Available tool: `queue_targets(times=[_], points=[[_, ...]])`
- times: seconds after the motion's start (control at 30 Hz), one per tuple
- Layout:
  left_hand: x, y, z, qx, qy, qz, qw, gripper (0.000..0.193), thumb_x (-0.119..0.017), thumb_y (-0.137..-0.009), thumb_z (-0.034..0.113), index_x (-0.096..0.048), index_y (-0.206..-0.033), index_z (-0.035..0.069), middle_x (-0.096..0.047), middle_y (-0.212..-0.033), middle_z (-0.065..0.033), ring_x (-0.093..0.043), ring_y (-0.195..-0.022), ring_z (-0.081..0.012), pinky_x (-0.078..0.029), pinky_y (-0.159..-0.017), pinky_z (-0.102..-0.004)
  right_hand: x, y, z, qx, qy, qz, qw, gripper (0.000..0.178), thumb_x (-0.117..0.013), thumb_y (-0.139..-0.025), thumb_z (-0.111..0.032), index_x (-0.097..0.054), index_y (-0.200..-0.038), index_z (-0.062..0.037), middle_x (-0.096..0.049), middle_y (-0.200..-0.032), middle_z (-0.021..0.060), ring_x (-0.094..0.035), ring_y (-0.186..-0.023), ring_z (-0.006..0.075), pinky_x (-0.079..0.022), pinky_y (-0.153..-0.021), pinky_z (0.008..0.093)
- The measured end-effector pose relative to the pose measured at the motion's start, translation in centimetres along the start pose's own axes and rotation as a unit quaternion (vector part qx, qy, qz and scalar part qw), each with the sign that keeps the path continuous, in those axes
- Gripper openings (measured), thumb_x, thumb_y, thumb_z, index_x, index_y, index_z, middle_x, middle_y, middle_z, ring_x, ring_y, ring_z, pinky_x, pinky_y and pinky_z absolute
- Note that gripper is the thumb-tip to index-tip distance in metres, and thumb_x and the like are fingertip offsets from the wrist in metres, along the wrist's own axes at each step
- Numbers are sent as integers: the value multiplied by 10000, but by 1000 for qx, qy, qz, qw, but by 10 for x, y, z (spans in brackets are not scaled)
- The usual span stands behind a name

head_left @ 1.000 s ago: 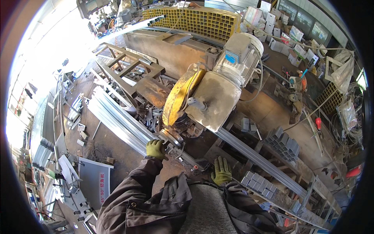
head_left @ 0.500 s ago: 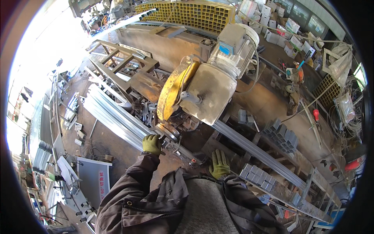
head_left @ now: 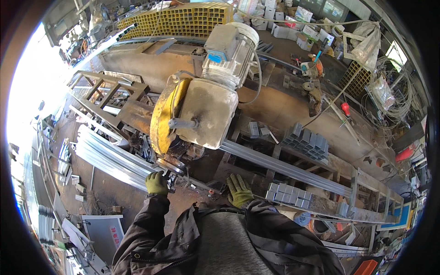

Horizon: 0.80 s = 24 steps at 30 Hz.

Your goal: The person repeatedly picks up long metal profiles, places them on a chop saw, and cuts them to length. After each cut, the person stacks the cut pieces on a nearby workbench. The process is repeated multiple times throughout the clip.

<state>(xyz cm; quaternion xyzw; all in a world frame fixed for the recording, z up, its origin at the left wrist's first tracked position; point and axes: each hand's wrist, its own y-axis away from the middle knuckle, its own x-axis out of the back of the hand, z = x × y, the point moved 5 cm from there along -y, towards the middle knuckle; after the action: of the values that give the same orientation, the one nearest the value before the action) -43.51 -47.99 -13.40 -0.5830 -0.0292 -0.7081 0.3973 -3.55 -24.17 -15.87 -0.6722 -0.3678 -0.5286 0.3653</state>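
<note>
My left hand (head_left: 156, 183), in a yellow-green work glove, is closed at the metal clamp (head_left: 171, 166) below the cut-off saw. What its fingers grip is hidden. Flat on the dark bench lies my right hand (head_left: 239, 190), gloved alike, fingers stretched out and holding nothing. Ahead of both hands stands the cut-off saw (head_left: 207, 112) with a yellow blade guard (head_left: 166, 117) and a grey motor (head_left: 231, 52). Long grey metal tubes (head_left: 288, 167) reach from the saw toward the right. A bundle of shiny metal lengths (head_left: 112, 158) lies left of my left hand.
Short cut tubes are stacked right of my right hand (head_left: 288, 195) and farther back (head_left: 305, 142). A rusty steel frame (head_left: 103, 94) stands at far left. Yellow square tubes (head_left: 176, 20) are piled behind the saw. A grey panel (head_left: 103, 231) leans at lower left.
The view has swung to the right, so the saw, bench and hands appear farther left. My left hand stays closed by the clamp; my right hand stays flat on the bench.
</note>
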Motion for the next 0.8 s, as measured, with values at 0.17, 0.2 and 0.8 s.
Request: queue_targets(times=[0.17, 0.2, 0.8], points=[[0, 0, -2, -3, 2, -18, 1000, 382, -770, -923, 177, -803, -1301, 124, -813, -1274, -159, -711, -1265, -461, -532, -1120, -631, -2, 0, 1, -9, -5, -33, 999, 997, -744, -1031, -472, -358, -1886, -134, -253, -1984, 152, -254, -1812, 426, -264, -1444, 630], [-2, 1, -4, 13, -1, -39, 999, 389, -771, -922, 179, -801, -1305, 123, -812, -1280, -159, -708, -1270, -461, -532, -1120, -632, 1, 0, -1, -1, -18, 1, 1000, 995, -742, -1033, -472, -359, -1886, -133, -250, -1985, 152, -249, -1813, 427, -261, -1445, 629], [7, -2, 4, -3, -4, -27, 1000, 351, -750, -945, 162, -782, -1291, 109, -797, -1273, -162, -704, -1248, -467, -535, -1096, -637, 11, -1, -1, 1, -23, -17, 1000, 978, -740, -1043, -452, -363, -1882, -121, -242, -1985, 164, -237, -1814, 434, -237, -1465, 620]])
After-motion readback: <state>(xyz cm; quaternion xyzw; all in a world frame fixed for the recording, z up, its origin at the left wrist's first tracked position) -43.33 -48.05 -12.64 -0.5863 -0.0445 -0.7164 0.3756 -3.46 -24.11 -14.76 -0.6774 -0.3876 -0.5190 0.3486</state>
